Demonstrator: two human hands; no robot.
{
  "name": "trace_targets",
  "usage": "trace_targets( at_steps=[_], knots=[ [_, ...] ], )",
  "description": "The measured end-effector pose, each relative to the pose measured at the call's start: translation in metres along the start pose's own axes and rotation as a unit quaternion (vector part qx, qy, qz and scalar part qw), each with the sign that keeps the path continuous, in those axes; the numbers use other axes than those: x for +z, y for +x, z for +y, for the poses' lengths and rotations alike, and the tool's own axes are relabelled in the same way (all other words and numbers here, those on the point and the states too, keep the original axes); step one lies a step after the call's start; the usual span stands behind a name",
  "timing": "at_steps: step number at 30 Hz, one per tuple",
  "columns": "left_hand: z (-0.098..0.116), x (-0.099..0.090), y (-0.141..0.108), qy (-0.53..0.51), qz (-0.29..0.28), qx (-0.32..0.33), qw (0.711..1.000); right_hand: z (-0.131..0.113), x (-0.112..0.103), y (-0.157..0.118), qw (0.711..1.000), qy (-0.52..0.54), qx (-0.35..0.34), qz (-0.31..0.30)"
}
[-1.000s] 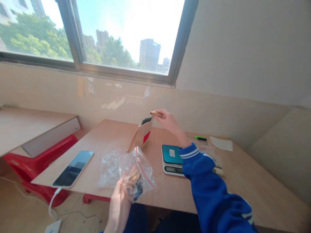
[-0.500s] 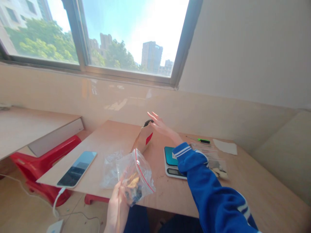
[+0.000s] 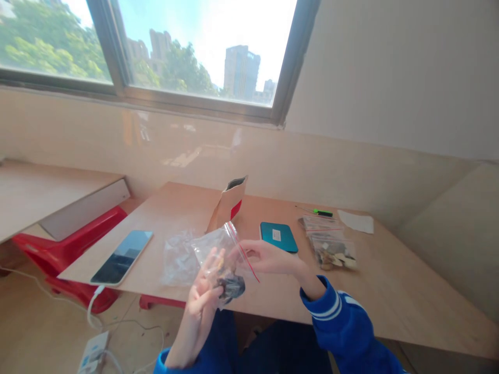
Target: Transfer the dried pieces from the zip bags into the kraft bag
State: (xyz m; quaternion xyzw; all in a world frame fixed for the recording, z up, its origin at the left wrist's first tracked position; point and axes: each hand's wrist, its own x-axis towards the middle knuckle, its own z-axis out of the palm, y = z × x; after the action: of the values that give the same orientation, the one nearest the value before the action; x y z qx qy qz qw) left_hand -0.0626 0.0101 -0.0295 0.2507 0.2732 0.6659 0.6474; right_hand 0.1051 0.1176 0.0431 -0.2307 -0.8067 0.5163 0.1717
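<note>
In the head view, a clear zip bag (image 3: 218, 249) with a red-edged seal hangs in the air in front of the person, over the near edge of a plywood tabletop (image 3: 405, 296). Inside its lower corner sit a dark lump (image 3: 231, 287) and some smaller brownish pieces, partly hidden by the fingers.

The left hand (image 3: 200, 306) is raised at the bag's lower part, its fingers spread apart rather than clenched. The right hand (image 3: 268, 258) comes in from the other side, with its fingers extended and slightly curved and their tips at the bag's middle. Both hands touch the plastic or sit right against it, but I cannot tell which of them is pinching it or whether either grip is firm.

Just behind the raised bag, a flattened clear plastic bag (image 3: 179, 259) lies on the tabletop. Beyond that, a kraft paper pouch (image 3: 230, 205) with a red label stands tilted, its open top showing a dark lining. To the right lie a teal flat case (image 3: 277, 236) with a white label and a pile of clear bags (image 3: 331, 249) holding pale and brown pieces. Farther back are a green-handled tool (image 3: 323, 213) and a white paper sheet (image 3: 355, 222). A smartphone (image 3: 122, 257) lies face up near the left edge, with a white cable (image 3: 91, 306) running down from it.
</note>
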Motion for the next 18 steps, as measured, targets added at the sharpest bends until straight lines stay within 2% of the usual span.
trace_targets(
  at_steps=[3, 7, 11, 15, 18],
  knots=[
    [0.001, 0.004, -0.002, 0.019, -0.01, -0.014, 1.0, 0.009, 0.003, -0.007, 0.997, 0.036, -0.029, -0.061],
    [0.005, 0.012, -0.005, 0.047, -0.035, -0.042, 0.997, 0.015, 0.003, -0.014, 0.996, 0.032, -0.044, -0.074],
    [0.003, 0.013, -0.005, 0.07, -0.028, -0.038, 0.996, 0.014, 0.007, -0.016, 0.995, 0.027, -0.026, -0.096],
    [-0.005, 0.008, -0.003, 0.074, 0.027, -0.037, 0.996, 0.018, 0.009, -0.015, 1.0, 0.015, -0.016, -0.011],
    [-0.006, 0.008, -0.003, 0.064, 0.044, -0.038, 0.996, 0.023, 0.01, -0.013, 0.999, 0.015, 0.01, 0.044]
  ],
)
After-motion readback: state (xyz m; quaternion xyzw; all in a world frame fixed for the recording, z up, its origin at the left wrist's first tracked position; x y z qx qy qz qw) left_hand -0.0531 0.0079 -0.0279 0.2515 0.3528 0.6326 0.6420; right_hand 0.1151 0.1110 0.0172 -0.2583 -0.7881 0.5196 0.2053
